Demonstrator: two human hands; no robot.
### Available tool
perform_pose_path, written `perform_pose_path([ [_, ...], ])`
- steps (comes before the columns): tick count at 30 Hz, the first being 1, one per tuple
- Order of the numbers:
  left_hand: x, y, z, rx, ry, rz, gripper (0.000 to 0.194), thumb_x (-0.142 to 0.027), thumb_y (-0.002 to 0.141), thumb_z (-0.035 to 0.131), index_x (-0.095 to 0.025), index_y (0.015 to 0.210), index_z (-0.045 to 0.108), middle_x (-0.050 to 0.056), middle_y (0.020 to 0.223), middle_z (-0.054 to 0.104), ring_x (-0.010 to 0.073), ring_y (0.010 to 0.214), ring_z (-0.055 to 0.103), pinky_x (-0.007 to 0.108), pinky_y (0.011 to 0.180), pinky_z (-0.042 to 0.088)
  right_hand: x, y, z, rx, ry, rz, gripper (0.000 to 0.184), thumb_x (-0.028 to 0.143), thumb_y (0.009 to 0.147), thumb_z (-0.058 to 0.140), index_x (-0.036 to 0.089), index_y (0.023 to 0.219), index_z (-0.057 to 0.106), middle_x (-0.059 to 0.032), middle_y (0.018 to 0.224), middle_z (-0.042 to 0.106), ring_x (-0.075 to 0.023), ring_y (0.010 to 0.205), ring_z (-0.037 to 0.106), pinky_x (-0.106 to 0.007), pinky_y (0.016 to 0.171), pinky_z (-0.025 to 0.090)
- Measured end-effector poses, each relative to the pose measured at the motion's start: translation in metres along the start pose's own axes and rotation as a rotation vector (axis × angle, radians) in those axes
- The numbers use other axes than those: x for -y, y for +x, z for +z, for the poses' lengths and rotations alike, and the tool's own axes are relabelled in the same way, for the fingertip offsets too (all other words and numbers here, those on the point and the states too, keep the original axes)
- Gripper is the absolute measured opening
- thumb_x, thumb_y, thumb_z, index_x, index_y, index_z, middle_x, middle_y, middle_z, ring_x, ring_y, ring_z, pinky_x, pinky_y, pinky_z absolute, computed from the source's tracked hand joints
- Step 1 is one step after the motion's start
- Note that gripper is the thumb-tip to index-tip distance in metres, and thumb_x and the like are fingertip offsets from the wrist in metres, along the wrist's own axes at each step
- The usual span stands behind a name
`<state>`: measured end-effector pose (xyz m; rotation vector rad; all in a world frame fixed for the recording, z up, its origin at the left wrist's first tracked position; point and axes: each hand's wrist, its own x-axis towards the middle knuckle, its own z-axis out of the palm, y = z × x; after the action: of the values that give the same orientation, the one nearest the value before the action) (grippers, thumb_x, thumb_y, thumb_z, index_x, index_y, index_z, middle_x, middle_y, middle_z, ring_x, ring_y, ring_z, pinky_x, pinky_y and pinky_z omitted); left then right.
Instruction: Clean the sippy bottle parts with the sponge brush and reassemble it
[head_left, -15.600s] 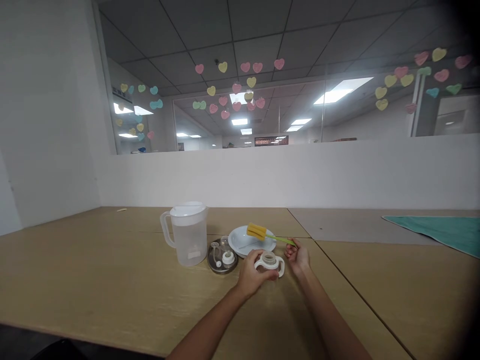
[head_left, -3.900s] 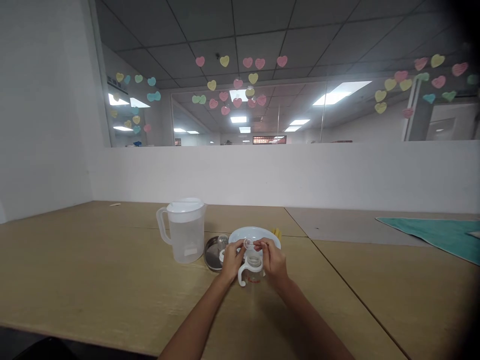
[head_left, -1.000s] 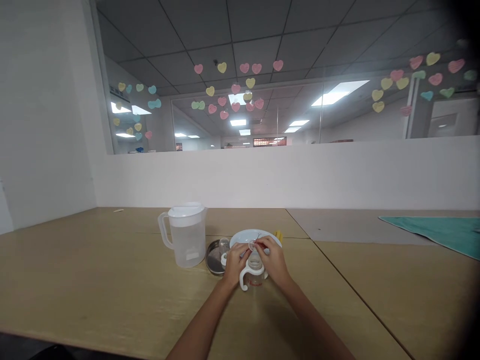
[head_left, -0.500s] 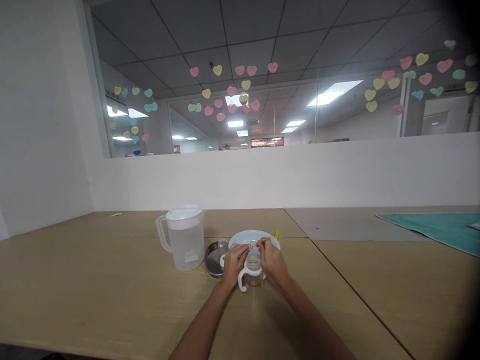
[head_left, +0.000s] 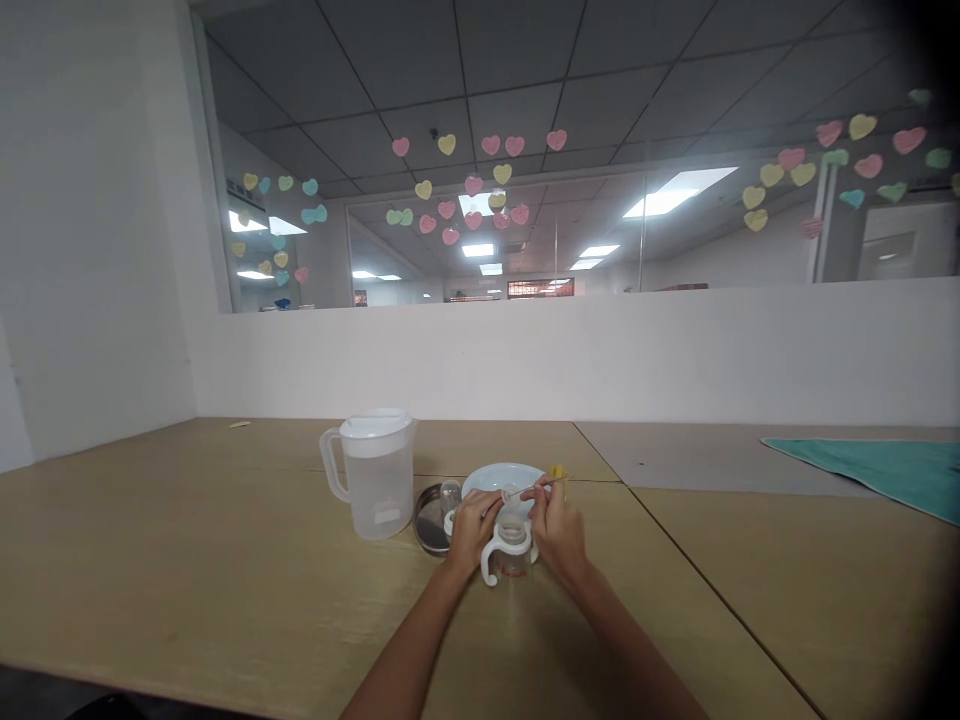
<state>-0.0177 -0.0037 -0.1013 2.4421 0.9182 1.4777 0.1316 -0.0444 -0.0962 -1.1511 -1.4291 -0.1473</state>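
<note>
A small clear baby bottle with white handles (head_left: 508, 560) stands on the wooden table between my hands. Just above the bottle's mouth, my left hand (head_left: 472, 528) pinches a small clear round part (head_left: 510, 494). My right hand (head_left: 558, 528) is closed on a thin stick-like tool (head_left: 534, 488) whose tip meets that clear part. Behind my hands lies a white plate (head_left: 501, 477), with a bit of a yellow sponge brush (head_left: 557, 473) showing at its right edge.
A clear plastic pitcher with a white lid (head_left: 373, 472) stands to the left. A round metal lid (head_left: 433, 518) holding small bottle parts lies beside it. A teal cloth (head_left: 881, 467) lies far right. A white partition wall (head_left: 570, 350) backs the table.
My right hand has drawn the thin tool slightly to the right, away from the clear part. The bottle and my left hand stay where they were. The view has shifted a little.
</note>
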Motion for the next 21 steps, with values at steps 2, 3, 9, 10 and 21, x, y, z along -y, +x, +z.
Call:
perform_pose_path([
  [2,0.001,0.0,0.0,0.008,0.029,0.002,0.034,-0.038,0.091,0.039,-0.023,0.107,0.065,0.006,0.1,0.069,0.0185,0.089,0.058,0.033,0.082,0.044,0.002,0.0,-0.001,-0.022,0.029,0.021,0.026,0.039,0.092,0.028,0.019,0.09,0.044,-0.0064,0.077,0.068,-0.0141,0.055,0.061,-0.023,0.052,0.041],
  [3,0.003,0.0,0.001,0.015,0.045,0.0,0.034,-0.037,0.091,0.039,-0.022,0.106,0.065,0.006,0.099,0.069,0.0185,0.089,0.058,0.033,0.082,0.044,0.003,0.001,-0.001,-0.031,0.045,0.034,0.026,0.039,0.092,0.029,0.019,0.089,0.044,-0.0055,0.075,0.068,-0.0142,0.054,0.06,-0.024,0.052,0.041],
  [9,0.018,-0.004,-0.001,-0.038,0.114,-0.076,0.034,-0.033,0.091,0.037,-0.02,0.102,0.066,0.006,0.098,0.068,0.0189,0.091,0.058,0.034,0.084,0.044,0.005,0.012,-0.017,-0.259,0.253,0.214,0.023,0.042,0.091,0.03,0.021,0.087,0.039,0.0018,0.063,0.059,-0.0126,0.047,0.053,-0.024,0.054,0.04],
  [10,0.02,-0.004,-0.003,-0.055,0.119,-0.088,0.034,-0.033,0.091,0.037,-0.019,0.102,0.066,0.007,0.098,0.068,0.0189,0.091,0.058,0.034,0.084,0.044,0.002,0.015,-0.021,-0.317,0.28,0.256,0.023,0.042,0.091,0.03,0.021,0.088,0.038,0.0028,0.062,0.058,-0.0124,0.046,0.052,-0.024,0.054,0.039],
  [21,0.014,-0.003,-0.011,-0.017,0.232,-0.206,0.024,-0.031,0.081,0.051,-0.026,0.09,0.072,0.004,0.09,0.071,0.0239,0.091,0.052,0.041,0.085,0.034,-0.036,0.017,-0.009,-0.051,-0.161,0.423,0.02,0.033,0.077,0.043,0.021,0.076,0.06,-0.0021,0.064,0.064,-0.0167,0.057,0.056,-0.024,0.051,0.031],
])
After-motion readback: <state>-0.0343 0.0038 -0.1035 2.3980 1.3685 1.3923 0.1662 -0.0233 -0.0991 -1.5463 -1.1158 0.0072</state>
